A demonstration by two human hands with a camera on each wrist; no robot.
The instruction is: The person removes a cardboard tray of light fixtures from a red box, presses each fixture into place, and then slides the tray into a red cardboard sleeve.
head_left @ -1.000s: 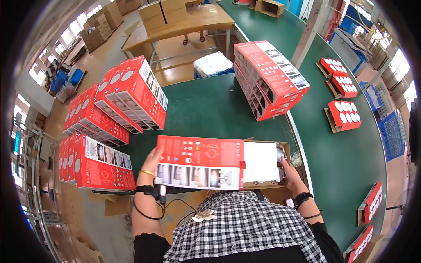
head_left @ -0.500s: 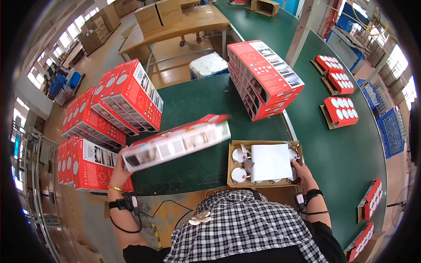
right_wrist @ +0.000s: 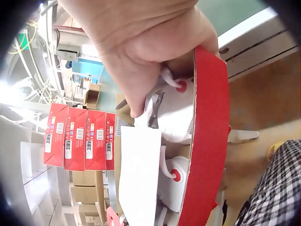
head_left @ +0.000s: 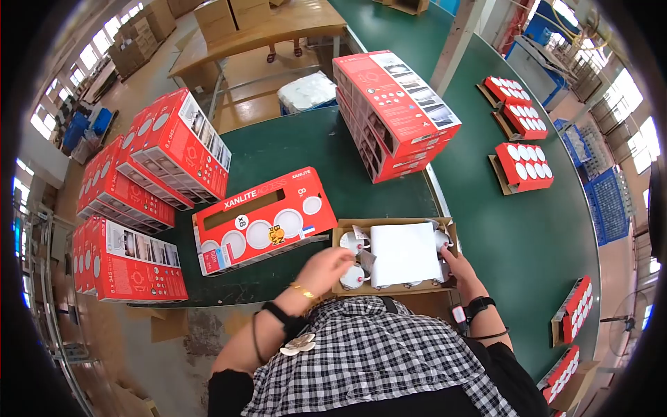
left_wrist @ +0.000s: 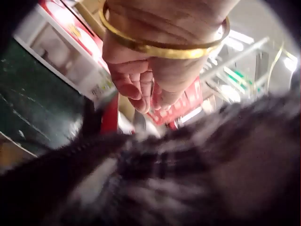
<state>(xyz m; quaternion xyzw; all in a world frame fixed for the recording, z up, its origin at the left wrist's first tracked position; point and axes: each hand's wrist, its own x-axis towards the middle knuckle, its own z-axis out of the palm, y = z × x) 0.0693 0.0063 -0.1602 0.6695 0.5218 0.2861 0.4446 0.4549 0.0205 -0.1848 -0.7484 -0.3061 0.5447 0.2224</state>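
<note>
An open cardboard tray (head_left: 410, 290) with a red outer side stands at the table's near edge. Inside lie round white lamps (head_left: 353, 276) with metal spring clips, partly covered by a white sheet (head_left: 405, 254). My right hand (head_left: 461, 270) grips the tray's right end, thumb inside by a lamp and fingers behind the end wall, as the right wrist view shows. My left hand (head_left: 325, 270), loosely bent and holding nothing, hovers at the tray's left end. Left of the tray lies a red printed sleeve box (head_left: 262, 221) with a long cut-out window.
Stacked red boxes (head_left: 142, 260) stand at the table's left, and more red boxes (head_left: 396, 104) stand at the back. On the green conveyor (head_left: 479, 229) to the right sit several red packs (head_left: 524, 167) with white round lamps. A metal rail (head_left: 434, 184) separates table and conveyor.
My left hand drew the red sleeve off the tray leftward, laid it on the table and let go, then came back to the tray's left end. My right hand stayed at the tray's right end.
</note>
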